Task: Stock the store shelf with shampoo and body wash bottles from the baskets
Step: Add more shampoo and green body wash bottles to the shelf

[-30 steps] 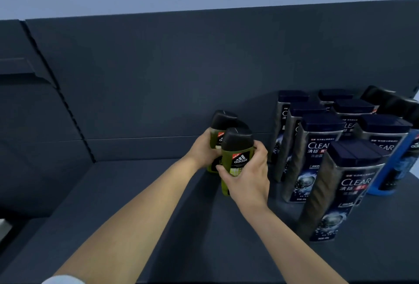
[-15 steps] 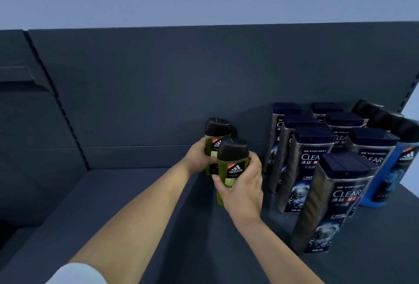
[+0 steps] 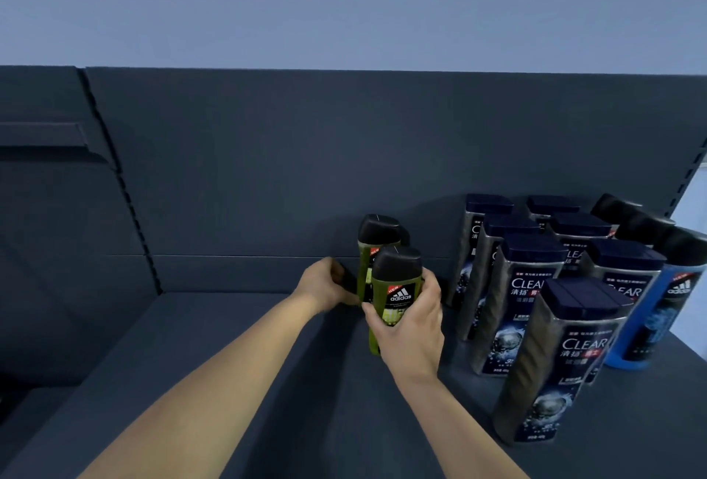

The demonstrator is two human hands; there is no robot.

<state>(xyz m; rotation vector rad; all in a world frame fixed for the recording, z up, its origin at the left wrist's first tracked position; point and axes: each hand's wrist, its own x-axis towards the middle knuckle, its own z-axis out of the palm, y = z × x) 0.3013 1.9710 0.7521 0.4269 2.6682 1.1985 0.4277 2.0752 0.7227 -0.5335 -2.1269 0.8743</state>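
Note:
Two green adidas bottles with black caps stand on the dark shelf (image 3: 229,364), one behind the other. My right hand (image 3: 411,329) is wrapped around the front green bottle (image 3: 398,287), whose base is on the shelf board. The rear green bottle (image 3: 377,237) stands near the back panel. My left hand (image 3: 323,283) is curved in a C just left of it, with a dark gap between palm and bottle and the fingertips close to its lower side.
Several grey CLEAR shampoo bottles (image 3: 531,287) stand in rows to the right of the green pair. A blue adidas bottle (image 3: 665,318) and black-capped bottles (image 3: 642,222) stand at the far right. The shelf's back panel (image 3: 267,172) rises behind. Bare shelf board lies to the left.
My left hand has loosened from the rear green bottle and drawn slightly left. My right hand keeps its hold on the front bottle. The view has tilted upward.

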